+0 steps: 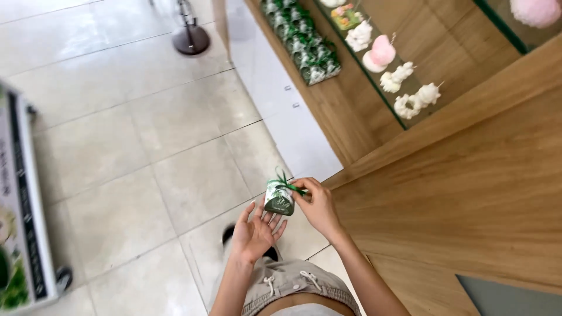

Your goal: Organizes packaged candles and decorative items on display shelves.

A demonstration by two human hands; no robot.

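While standing on pale floor tiles [129,152] beside wooden counter [468,175]: small green-and-white gift box [279,199] held at waist height, over the floor, just off counter edge. Left hand [256,231] flat, palm up, fingers spread open, fingertips under box base. Right hand [319,206] pinching green ribbon [288,185] at box top, thumb and forefinger closed on it. Row of matching green boxes [301,38] on lower wooden shelf, well apart. White and pink shaped candles [404,88] on glass shelf above. Sign board [20,205] at left edge.
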